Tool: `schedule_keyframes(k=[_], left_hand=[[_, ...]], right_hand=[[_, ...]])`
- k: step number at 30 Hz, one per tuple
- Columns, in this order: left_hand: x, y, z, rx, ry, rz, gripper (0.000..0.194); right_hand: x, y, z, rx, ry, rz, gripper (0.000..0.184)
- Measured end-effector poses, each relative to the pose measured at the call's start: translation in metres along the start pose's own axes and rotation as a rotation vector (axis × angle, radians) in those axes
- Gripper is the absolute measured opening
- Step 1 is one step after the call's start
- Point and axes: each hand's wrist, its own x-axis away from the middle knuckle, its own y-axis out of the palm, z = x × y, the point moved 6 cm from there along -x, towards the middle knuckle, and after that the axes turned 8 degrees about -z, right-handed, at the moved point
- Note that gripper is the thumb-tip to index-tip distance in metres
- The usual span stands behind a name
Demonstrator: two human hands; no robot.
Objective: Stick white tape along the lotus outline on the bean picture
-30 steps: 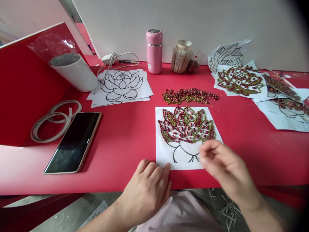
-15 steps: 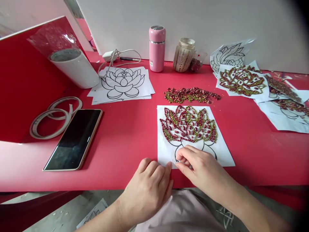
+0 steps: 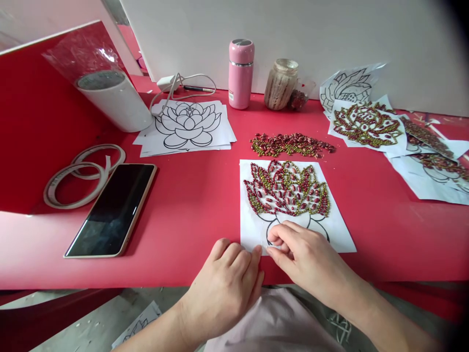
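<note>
A white sheet with a lotus outline (image 3: pixel 252 230) lies in front of me on the red table. Red beans and green mung beans (image 3: pixel 289 188) cover its upper petals, while the lower petals show bare paper. My left hand (image 3: pixel 229 276) is closed at the sheet's bottom edge, one fingertip touching the paper near the left corner. Just right of it, my right hand (image 3: pixel 302 247) hovers over the lower petals, its thumb and fingers curled into a pinch. Whatever is between the fingers of either hand is too small or hidden to name.
Loose beans (image 3: pixel 289 145) form a pile behind the sheet. A phone (image 3: pixel 112 210), tape rolls (image 3: pixel 75 183), a white cylinder (image 3: pixel 115 100) and printed lotus sheets (image 3: pixel 188 127) lie left. Behind stand a pink flask (image 3: pixel 241 76) and a jar (image 3: pixel 280 85). Bean-covered sheets (image 3: pixel 368 124) are at right.
The view has shifted very slightly. Both hands keep the same closed pose at the sheet's lower edge, and nothing on the table has visibly moved.
</note>
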Motion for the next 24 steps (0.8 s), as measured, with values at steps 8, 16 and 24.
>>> schedule_keyframes(k=[8, 16, 24], left_hand=[[0.0002, -0.0003, 0.0009, -0.003, 0.002, 0.003, 0.028], [-0.0013, 0.0005, -0.0006, 0.002, 0.001, 0.012, 0.028], [-0.0008, -0.0005, 0.0006, -0.003, 0.0, 0.008, 0.028]], right_hand=[[-0.002, -0.0008, -0.0015, 0.006, -0.011, 0.039, 0.012], [0.0006, -0.0018, -0.0006, -0.007, -0.032, 0.107, 0.015], [0.0025, -0.0022, 0.0032, -0.143, -0.032, 0.121, 0.016]])
